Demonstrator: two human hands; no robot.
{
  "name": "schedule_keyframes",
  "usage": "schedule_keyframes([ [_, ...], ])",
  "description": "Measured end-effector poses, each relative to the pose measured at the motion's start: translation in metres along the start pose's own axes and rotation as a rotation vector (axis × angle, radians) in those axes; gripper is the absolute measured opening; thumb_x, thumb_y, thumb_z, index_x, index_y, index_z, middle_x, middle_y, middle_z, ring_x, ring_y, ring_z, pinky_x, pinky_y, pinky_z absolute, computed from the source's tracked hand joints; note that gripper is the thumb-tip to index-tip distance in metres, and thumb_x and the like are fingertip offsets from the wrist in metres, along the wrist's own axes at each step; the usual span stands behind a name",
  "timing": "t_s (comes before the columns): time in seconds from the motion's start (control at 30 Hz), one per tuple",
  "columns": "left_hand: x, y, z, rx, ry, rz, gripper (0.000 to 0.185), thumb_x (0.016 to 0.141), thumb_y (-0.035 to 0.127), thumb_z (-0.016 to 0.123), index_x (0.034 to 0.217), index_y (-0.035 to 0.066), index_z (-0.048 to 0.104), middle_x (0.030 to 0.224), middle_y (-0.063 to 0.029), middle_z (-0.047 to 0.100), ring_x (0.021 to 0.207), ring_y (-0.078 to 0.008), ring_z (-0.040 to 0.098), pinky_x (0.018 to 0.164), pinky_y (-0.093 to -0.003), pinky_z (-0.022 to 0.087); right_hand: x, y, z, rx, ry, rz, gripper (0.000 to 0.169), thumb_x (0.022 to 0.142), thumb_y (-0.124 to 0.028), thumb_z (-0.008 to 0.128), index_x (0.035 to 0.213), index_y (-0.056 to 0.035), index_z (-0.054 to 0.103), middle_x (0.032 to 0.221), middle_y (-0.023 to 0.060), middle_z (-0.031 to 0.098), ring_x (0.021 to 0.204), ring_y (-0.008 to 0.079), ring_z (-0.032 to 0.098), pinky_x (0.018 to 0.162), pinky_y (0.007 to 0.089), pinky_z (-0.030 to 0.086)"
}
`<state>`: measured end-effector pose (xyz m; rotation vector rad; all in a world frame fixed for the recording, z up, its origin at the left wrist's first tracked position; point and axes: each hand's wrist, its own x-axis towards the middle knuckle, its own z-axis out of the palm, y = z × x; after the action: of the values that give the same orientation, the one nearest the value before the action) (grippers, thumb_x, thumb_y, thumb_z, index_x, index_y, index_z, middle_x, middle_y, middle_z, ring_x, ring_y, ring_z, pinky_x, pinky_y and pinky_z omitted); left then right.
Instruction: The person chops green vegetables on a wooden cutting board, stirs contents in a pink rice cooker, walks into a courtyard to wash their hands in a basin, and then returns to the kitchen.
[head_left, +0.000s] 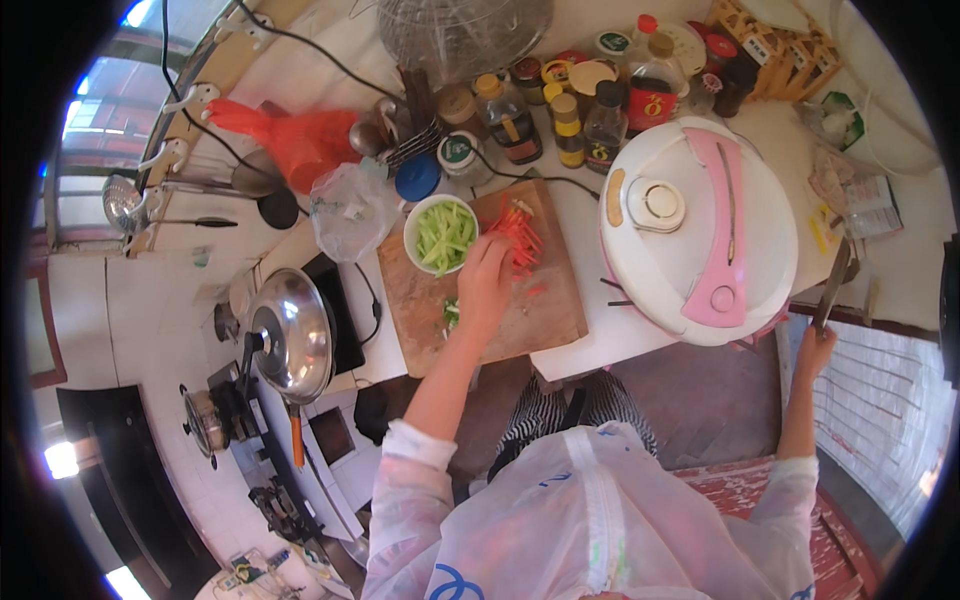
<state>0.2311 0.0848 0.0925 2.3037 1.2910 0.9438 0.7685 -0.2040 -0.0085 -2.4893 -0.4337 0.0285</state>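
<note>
My left hand (486, 281) reaches over the wooden cutting board (551, 315), its fingers bent down at the near edge of a heap of red vegetable strips (525, 244). Whether it pinches any of them is hidden behind the fingers. Beside it on the left stands a white bowl (409, 238) filled with green vegetable strips (444, 236). A little chopped green (450, 313) lies on the board's left side. Far to the right, past the table edge, my right hand (816, 351) grips a knife (834, 289), its blade directed away from me.
A white and pink rice cooker (660, 277) takes up the table's right part. Sauce bottles (510, 124) and jars line the back. Left of the board are a plastic bag (352, 210), an induction hob (341, 315) and a lidded pan (292, 337). A black cable (540, 176) crosses behind the board.
</note>
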Motion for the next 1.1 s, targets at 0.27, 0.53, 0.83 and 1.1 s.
schedule_keyframes([
  [0.27,0.089,-0.066,0.079,0.503,-0.398,0.189,0.019,0.071,0.007,0.065,0.089,0.011,0.069,0.1,-0.0078,0.063,0.101,-0.0278,0.056,0.082,-0.0362,0.051,-0.117,0.048,-0.093,0.399,0.021,0.273,0.029,0.081,-0.008,0.059,0.109,-0.0025,0.051,0.079,0.0005,0.05,0.057,0.0049,0.041,0.049,0.0219,0.035],
  [0.53,0.112,-0.083,0.084,0.499,-0.581,0.169,0.022,0.069,0.004,0.069,0.089,0.012,0.069,0.099,-0.0074,0.063,0.102,-0.0294,0.055,0.087,-0.0377,0.049,-0.175,0.022,-0.143,0.407,0.165,0.251,0.027,0.08,0.0,0.056,0.106,-0.0018,0.049,0.078,-0.0016,0.051,0.059,0.0043,0.043,0.051,0.0202,0.035],
  [0.83,0.097,-0.026,-0.018,-1.494,-0.189,-0.756,0.016,0.093,0.004,0.057,0.108,0.003,0.061,0.102,-0.0054,0.063,0.097,-0.0174,0.062,0.084,-0.0288,0.052,-0.191,-0.062,-0.187,0.758,0.26,0.204,0.015,0.089,-0.002,0.054,0.1,-0.0055,0.046,0.071,0.0025,0.051,0.05,0.0069,0.044,0.043,0.0193,0.035],
  [1.1,0.014,-0.015,-0.102,-2.244,-0.269,-0.567,0.027,0.089,0.005,0.063,0.115,0.008,0.057,0.107,-0.0083,0.059,0.102,-0.023,0.058,0.09,-0.0336,0.051,-0.255,-0.213,-0.187,0.951,0.206,-0.265,0.011,0.098,-0.014,0.049,0.104,-0.0049,0.046,0.072,0.0037,0.053,0.056,0.0063,0.046,0.047,0.0186,0.037],
])
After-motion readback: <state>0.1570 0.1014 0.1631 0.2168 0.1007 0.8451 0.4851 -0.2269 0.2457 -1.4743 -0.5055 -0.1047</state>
